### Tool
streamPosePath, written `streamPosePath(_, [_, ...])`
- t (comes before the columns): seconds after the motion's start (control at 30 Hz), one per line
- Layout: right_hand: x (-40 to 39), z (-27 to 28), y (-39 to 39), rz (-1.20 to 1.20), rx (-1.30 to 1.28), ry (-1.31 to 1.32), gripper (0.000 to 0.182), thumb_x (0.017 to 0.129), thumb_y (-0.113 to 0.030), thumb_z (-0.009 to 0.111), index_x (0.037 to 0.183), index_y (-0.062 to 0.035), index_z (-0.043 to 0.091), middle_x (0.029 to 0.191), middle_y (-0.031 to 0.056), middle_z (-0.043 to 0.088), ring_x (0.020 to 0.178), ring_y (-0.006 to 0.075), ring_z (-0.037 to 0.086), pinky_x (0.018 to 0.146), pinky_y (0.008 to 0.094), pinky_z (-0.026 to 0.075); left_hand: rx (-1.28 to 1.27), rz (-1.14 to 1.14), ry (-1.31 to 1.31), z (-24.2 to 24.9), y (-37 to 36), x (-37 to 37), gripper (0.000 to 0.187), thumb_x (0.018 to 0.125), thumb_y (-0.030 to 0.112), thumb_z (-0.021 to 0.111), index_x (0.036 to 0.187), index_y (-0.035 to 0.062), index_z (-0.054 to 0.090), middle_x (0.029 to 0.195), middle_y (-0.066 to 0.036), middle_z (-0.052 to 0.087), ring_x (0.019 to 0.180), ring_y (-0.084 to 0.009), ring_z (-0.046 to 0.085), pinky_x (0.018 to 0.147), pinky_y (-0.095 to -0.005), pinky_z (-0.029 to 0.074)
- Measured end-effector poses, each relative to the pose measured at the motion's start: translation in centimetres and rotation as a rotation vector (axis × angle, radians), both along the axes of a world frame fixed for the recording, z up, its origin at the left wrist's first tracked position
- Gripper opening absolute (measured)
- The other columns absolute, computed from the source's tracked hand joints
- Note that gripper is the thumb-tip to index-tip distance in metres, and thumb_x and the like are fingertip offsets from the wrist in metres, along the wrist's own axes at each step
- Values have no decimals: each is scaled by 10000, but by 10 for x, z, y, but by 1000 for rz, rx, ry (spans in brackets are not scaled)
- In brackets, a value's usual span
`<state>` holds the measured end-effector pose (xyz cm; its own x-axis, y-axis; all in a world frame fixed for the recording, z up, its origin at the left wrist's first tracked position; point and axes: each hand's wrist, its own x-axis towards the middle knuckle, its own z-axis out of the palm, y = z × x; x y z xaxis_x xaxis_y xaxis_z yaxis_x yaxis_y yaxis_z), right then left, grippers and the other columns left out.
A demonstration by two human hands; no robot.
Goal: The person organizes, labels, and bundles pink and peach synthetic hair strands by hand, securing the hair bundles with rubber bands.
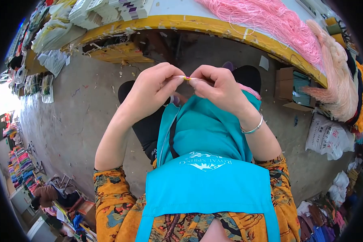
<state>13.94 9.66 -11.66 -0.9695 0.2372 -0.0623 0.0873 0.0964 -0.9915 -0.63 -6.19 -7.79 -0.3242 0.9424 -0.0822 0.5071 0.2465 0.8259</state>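
Note:
My left hand (159, 82) and my right hand (218, 84) meet above my lap, in the upper middle of the view. Both are closed in a pinch, thumb against forefinger. Between the fingertips runs a short piece of thread (187, 78), white towards the left, with yellow and pinkish-purple parts at the middle. Its ends are hidden in my fingers. A teal apron (207, 189) covers my chest and lap below the hands. On my right wrist is a silver bracelet (253, 129).
A yellow-edged table (189, 23) curves ahead, bearing pink yarn (266, 26) and stacks of white cards (103, 12). Pale peach yarn (339, 80) hangs at its right end. A cardboard box (285, 82) and a white sack (328, 139) lie right. Another person (54, 195) is far left.

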Motion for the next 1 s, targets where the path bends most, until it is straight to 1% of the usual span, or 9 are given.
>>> streamPosePath(0.13, [-1, -14, -20, -181, -87, 140, 121, 889, -33, 621, 978, 34, 671, 682, 43, 633, 618, 83, 609, 550, 240, 484, 310, 310, 262, -21, 0, 12, 91, 866, 61, 663, 913, -10, 629, 863, -115, 590, 719, -212, 614, 633, -298, 481])
streamPosePath(0.27, [-7, -20, -24, -336, 413, 400, 179, 843, 2, 678, 1021, 15, 686, 745, 101, 664, 629, 154, 645, 553, 265, 505, 181, 360, -382, -43, -10, 25, 153, 925, 151, 648, 949, -1, 644, 811, -6, 630, 734, -51, 584, 595, -215, 452])
streamPosePath(0.37, [-12, -23, -26, -320, 816, 583, 225, 822, 9, 691, 1047, 1, 689, 791, 125, 671, 636, 200, 647, 566, 275, 520, 262, 505, -770, -52, -9, 32, 162, 938, 175, 642, 1004, 29, 665, 841, 15, 648, 755, -42, 585, 621, -187, 435])
streamPosePath(0.5, [-12, -18, -35, -311, 790, 570, 162, 860, -7, 684, 1020, 16, 682, 814, 62, 671, 693, 99, 626, 580, 248, 499, 330, 546, -941, -65, -12, 31, 199, 933, 196, 663, 1059, 43, 674, 876, 20, 667, 797, -42, 592, 631, -170, 423])
streamPosePath(0.57, [-6, -5, -48, -352, 3, 214, 153, 895, -41, 666, 1034, 22, 668, 820, 30, 664, 700, 66, 605, 588, 225, 487, 370, 567, -944, -64, -12, 33, 196, 931, 177, 665, 1067, 37, 681, 896, 9, 676, 807, -47, 593, 655, -176, 436])
streamPosePath(0.63, [-3, -20, -42, -306, -62, 141, 163, 929, -81, 641, 1050, 27, 656, 814, 9, 651, 700, 37, 575, 594, 192, 459, 411, 584, -948, -65, -10, 36, 195, 929, 157, 666, 1076, 32, 687, 916, -2, 684, 817, -51, 594, 679, -182, 449])
streamPosePath(0.7, [-3, -14, -41, -269, -440, 82, 143, 928, -57, 627, 1021, 46, 664, 777, 35, 656, 663, 33, 550, 558, 192, 444, 475, 536, -910, -68, -10, 38, 193, 925, 120, 667, 1087, 18, 696, 952, -25, 695, 833, -67, 598, 739, -204, 472])
streamPosePath(0.83, [-6, -25, -45, -335, -305, 130, 127, 920, -52, 640, 1001, 37, 679, 757, 20, 651, 658, 26, 545, 554, 200, 442, 505, 521, -880, -72, -9, 38, 187, 918, 97, 672, 1081, 8, 701, 963, -39, 698, 841, -80, 602, 776, -220, 481])
streamPosePath(1.0, [-8, -31, -46, -406, 329, 355, 113, 876, -7, 681, 986, 13, 694, 766, 34, 649, 586, 67, 547, 505, 215, 425, 459, 610, -887, -70, -9, 42, 179, 912, 134, 696, 1017, -11, 703, 902, -42, 694, 790, -80, 612, 732, -209, 484])
